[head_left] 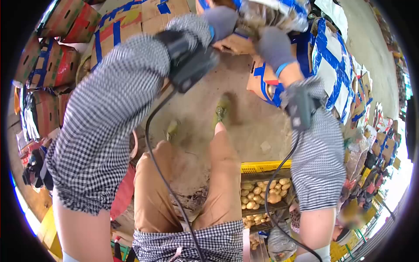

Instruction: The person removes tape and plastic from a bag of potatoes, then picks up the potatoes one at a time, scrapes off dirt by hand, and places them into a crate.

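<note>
My left hand [221,22], in a grey glove, is at the top of the view beside a brown cardboard piece [235,43]. Its fingers are blurred and mostly hidden. My right hand [275,46], gloved the same way, is on the other side of the cardboard, just below a clear plastic bag [273,17] with brownish contents. Motion smears these fingers too, so whether either hand grips the cardboard or the bag cannot be made out. A cardboard box with blue tape [262,85] stands below my right hand.
Taped cardboard boxes [126,26] line the upper left, with more stacked boxes [46,65] at the far left. White-and-blue taped packages [334,65] stand at right. Potatoes [264,192] lie beside a yellow crate [266,167] near my legs. Cables [163,168] hang from my forearms.
</note>
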